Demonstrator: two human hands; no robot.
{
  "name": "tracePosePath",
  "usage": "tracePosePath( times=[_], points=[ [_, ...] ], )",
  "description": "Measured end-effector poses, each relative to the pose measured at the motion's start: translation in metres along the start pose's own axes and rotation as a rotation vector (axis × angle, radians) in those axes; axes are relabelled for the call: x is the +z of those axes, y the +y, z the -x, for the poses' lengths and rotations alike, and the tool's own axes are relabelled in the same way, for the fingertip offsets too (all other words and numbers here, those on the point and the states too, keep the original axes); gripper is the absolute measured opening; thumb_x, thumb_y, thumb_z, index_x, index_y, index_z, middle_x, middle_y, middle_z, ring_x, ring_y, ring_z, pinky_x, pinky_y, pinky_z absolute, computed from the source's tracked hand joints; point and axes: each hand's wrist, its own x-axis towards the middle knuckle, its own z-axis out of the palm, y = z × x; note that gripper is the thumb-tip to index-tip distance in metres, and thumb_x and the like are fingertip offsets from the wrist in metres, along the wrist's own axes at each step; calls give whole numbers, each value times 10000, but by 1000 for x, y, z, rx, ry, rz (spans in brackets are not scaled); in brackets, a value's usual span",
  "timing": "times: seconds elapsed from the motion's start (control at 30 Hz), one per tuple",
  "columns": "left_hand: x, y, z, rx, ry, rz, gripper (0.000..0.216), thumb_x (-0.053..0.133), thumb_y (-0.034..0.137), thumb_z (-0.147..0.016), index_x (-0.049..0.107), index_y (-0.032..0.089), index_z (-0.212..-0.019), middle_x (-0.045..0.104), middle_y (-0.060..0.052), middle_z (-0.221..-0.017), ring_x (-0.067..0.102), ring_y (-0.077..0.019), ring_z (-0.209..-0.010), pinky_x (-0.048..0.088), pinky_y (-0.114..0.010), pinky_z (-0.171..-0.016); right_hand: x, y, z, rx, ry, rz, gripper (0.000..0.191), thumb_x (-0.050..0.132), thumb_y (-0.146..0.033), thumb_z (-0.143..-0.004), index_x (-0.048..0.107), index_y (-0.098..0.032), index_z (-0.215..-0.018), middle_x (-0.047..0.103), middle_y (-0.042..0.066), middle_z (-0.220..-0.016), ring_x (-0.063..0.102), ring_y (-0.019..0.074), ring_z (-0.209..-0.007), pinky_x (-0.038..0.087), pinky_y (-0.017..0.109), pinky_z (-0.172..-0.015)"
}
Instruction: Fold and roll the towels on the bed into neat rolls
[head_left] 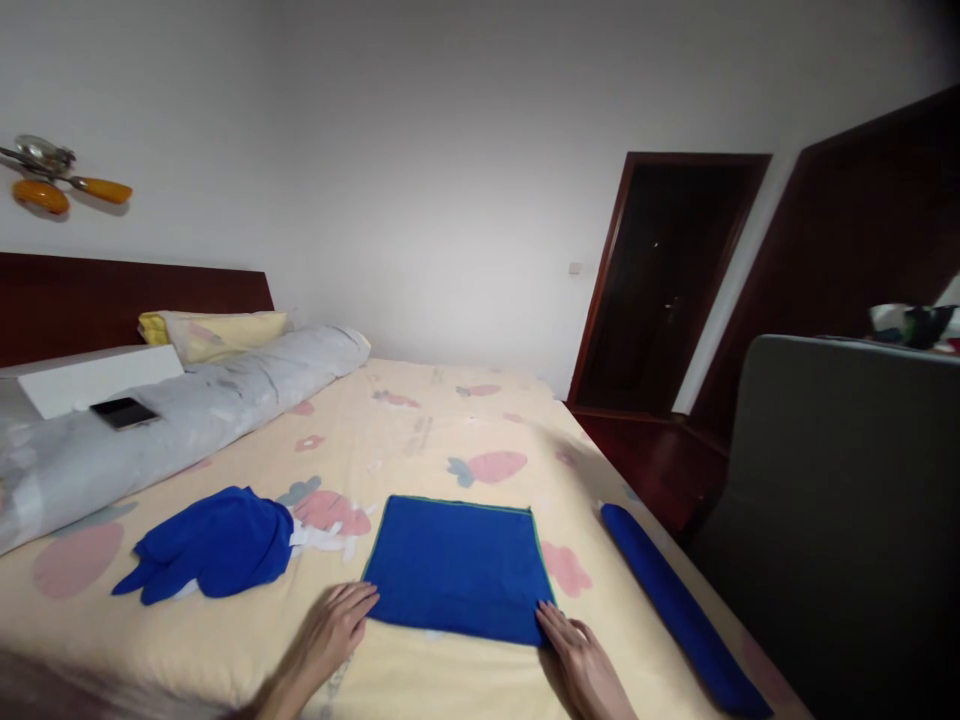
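Lamp (43,185): fixed to the wall at far left, with orange parts.
Headboard (127,292): dark red-brown, set against the left wall.
Box (101,378): white, rested on the bundle just beyond the phone.
Phone (124,412): laid on the bundle, dark side up.
Bundle (217,410): grey, long, stretched along the left of the sheet (390,440), which is pale yellow and printed with pink shapes.
Heap (217,545): blue fabric, left crumpled at near left; a bit of white is shown at its near edge.
Pillow (232,335): yellow, placed between headboard and bundle.
Tags (326,538): white strips, spread at the right side of the heap.
Left hand (341,625): fingers kept close together, tips laid at the near left corner of the cloth; whether the edge is pinched cannot be told.
Cloth (459,565): blue with a green edge, spread flat on the sheet at near centre, between the hands.
Right hand (577,650): fingertips laid at the near right corner of the cloth, fingers slightly bent; whether anything is gripped underneath cannot be told.
Switch (574,268): small, pale, mounted on the far wall left of the door.
Door (645,290): dark, framed in red-brown, set at far right.
Roll (679,605): blue, long and narrow, laid along the right edge of the sheet, apart from the right hand.
Panel (825,500): dark grey, stood upright beyond the roll at right.
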Motion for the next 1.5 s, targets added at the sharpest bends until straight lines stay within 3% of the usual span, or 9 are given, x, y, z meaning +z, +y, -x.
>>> tracePosePath(
  times=[0.2,0.47,0.67,0.8,0.9,1.0,1.13,1.3,1.5],
  points=[
    [-5,1,-10,-147,66,152,460,447,38,-741,711,262,-1044,744,-39,-1038,674,-198,-994,534,-345,-894,4,-5,-6,217,76,-185,354,488,-232,-840,699,-211,-1123,690,107,-1190,669,258,-1056,523,372,-909],
    [-1,-6,-45,-555,27,363,255,464,190,-821,662,218,-978,715,23,-771,666,-144,-682,498,-223,-647,-14,6,-39,509,60,-633,346,442,-445,-851,670,-187,-886,747,70,-842,692,246,-799,537,330,-721],
    [18,-5,-60,-672,-22,75,332,446,111,-830,616,222,-1092,725,-50,-1050,654,-207,-1025,438,-346,-875,1,16,-59,541,132,-391,257,393,-314,-814,621,-198,-831,712,86,-804,674,247,-764,521,359,-707],
    [29,1,-56,-636,88,-122,418,413,126,-865,576,176,-1247,658,-141,-1234,592,-263,-1142,417,-436,-942,13,3,-61,545,269,-79,295,451,-226,-767,659,-155,-963,691,170,-971,643,310,-935,483,449,-849],
    [37,27,-61,-439,120,-117,499,362,161,-909,463,172,-1398,566,-139,-1379,526,-249,-1255,415,-412,-1006,25,-25,-70,394,313,25,431,446,-193,-807,608,-152,-1203,620,177,-1248,579,310,-1140,443,462,-960],
    [47,69,-75,-189,3,-39,641,360,155,-894,238,218,-1520,330,-57,-1564,317,-205,-1423,330,-387,-1121,41,-62,-87,185,166,-61,527,381,-165,-861,489,-204,-1376,508,111,-1430,486,259,-1297,416,440,-1027],
    [58,104,-90,-134,-225,14,630,318,178,-917,189,222,-1532,223,-31,-1595,214,-199,-1463,239,-442,-1180,56,-96,-101,102,-69,-135,561,373,-224,-907,364,-197,-1468,360,83,-1530,325,243,-1414,326,458,-1126],
    [50,73,-78,-138,-302,15,550,319,357,-982,202,324,-1519,216,-18,-1595,228,-223,-1459,240,-495,-1167,47,-82,-86,152,-196,-126,547,319,-462,-975,332,-254,-1480,295,41,-1550,271,251,-1436,273,510,-1154],
    [23,15,-47,-207,-326,33,521,303,414,-996,202,377,-1506,242,-11,-1589,246,-222,-1454,223,-528,-1159,24,-34,-53,282,-203,-48,570,315,-510,-965,376,-235,-1461,323,62,-1537,284,255,-1431,261,523,-1153]
  ],
)
